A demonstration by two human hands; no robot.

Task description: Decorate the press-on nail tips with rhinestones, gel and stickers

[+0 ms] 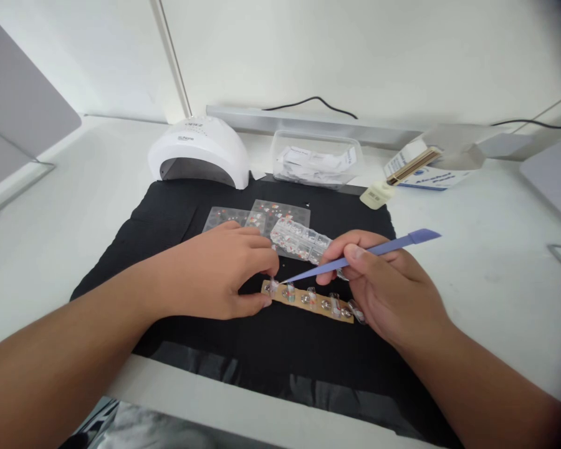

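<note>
A narrow tan strip (318, 306) lies on the black mat, bearing a row of clear artificial nail tips (311, 298) with coloured bits, beside round metallic studs. My left hand (229, 268) grips the strip's left end between thumb and forefinger, by the leftmost nail tip (273, 286). In my right hand (388, 280) are purple tweezers (369, 254), held like a pen, their fine point at that leftmost nail tip. Whether the point grasps anything is too small to tell. Behind my hands lie a clear compartment case (299, 237) of small decorations and clear trays (285, 212) with tiny coloured pieces.
The black mat (206, 355) covers the middle of the white table (449, 218). Along the back stand a white nail lamp (196, 146), a clear tub (315, 159) of packets and an alcohol pad box (442, 168). A small pale bottle (376, 195) rests near the box.
</note>
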